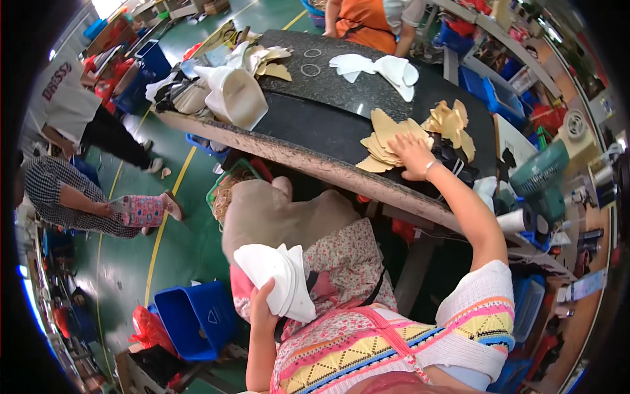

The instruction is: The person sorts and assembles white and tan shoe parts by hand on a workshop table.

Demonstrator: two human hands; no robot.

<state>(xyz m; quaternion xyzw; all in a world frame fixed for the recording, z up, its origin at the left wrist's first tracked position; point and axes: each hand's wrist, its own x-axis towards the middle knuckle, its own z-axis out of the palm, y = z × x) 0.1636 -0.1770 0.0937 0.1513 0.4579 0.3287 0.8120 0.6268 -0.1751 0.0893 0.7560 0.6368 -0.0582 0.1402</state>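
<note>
My left grip is clamping on a stack of white pieces, thumb on top, and I am holding it above my lap, below the near edge of the desk. The layers are fanning out slightly, their pointed ends spreading away from my thumb. My right grip is reaching across the desk with its fingers apart, palm down, and is touching a fanned pile of tan pieces. A pale band is circling that wrist. Just beyond this hand, a second tan bunch is lying in a loose heap. Farther back, more white cutouts are lying on the dark speckled surface, and two thin rings are resting to their left. Toward the desk's left end, a white container is leaning with its mouth facing my side. Across the desk, a person in an orange apron is standing near the far edge. A blue bin is sitting on my left.
</note>
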